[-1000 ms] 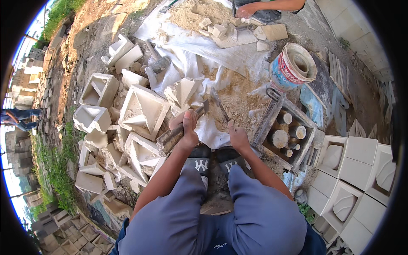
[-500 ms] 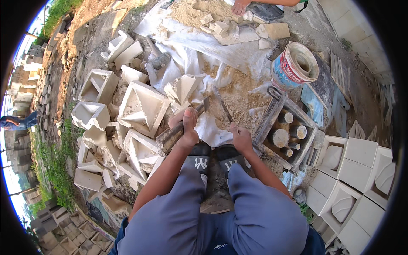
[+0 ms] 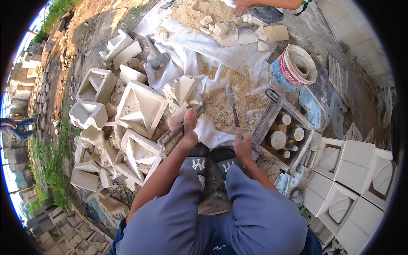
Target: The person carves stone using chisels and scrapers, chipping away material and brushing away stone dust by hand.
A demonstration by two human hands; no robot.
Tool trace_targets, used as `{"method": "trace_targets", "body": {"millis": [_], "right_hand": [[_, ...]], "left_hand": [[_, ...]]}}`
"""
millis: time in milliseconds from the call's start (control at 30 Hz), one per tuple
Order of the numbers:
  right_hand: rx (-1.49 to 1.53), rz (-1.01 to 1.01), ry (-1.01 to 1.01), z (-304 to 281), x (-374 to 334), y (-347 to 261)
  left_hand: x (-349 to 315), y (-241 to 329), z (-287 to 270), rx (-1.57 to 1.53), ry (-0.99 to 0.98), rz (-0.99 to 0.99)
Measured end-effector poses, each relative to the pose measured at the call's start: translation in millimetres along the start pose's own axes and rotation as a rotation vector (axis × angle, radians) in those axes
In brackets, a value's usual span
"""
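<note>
My left hand (image 3: 190, 129) is closed around a long, flat mould piece (image 3: 169, 142) with dark edges and a crust of pale cement. The piece lies slantwise above my left shoe, its far end near a broken block (image 3: 180, 90). My right hand (image 3: 243, 146) grips a slim, dark scraper-like tool (image 3: 233, 108) by its near end. The tool points away from me over loose sand (image 3: 219, 95), its wider tip apart from the mould piece. To the right of that hand stands a metal mould box (image 3: 264, 123) with several round cores (image 3: 279, 139) inside.
Broken and hollow pale blocks (image 3: 140, 108) are heaped at the left. A hammer (image 3: 158, 59) lies on white sheeting (image 3: 180, 51). Behind the mould box stands a bucket (image 3: 282, 72); stacked blocks (image 3: 355, 159) fill the right. Another person's hand (image 3: 242, 6) is at the far edge.
The tool in my right hand has swung from leaning left to nearly straight ahead, its tip moving right. My right hand has shifted slightly right and nearer; my left keeps its hold on the mould piece.
</note>
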State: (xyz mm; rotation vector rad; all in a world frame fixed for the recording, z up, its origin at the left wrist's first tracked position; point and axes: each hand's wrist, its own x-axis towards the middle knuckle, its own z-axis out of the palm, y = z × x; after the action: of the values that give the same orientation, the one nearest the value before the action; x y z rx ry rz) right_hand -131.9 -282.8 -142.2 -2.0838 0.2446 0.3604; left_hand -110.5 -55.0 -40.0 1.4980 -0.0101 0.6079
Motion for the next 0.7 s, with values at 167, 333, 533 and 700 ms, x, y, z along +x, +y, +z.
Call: {"method": "trace_targets", "body": {"millis": [167, 333, 533, 700], "right_hand": [[0.056, -0.142, 0.146, 5, -14, 2], [-0.253, 0.02, -0.009, 14, 12, 31], [0.092, -0.099, 0.043, -3, -11, -17], [-0.108, -0.102, 0.059, 3, -5, 26]], "left_hand": [[0, 2, 2, -0.032, -0.017, 0.02], [8, 0, 7, -0.009, -0.032, -0.034], [-1, 6, 0, -0.019, -0.018, -0.01], [4, 3, 1, -0.029, -0.028, -0.034]]}}
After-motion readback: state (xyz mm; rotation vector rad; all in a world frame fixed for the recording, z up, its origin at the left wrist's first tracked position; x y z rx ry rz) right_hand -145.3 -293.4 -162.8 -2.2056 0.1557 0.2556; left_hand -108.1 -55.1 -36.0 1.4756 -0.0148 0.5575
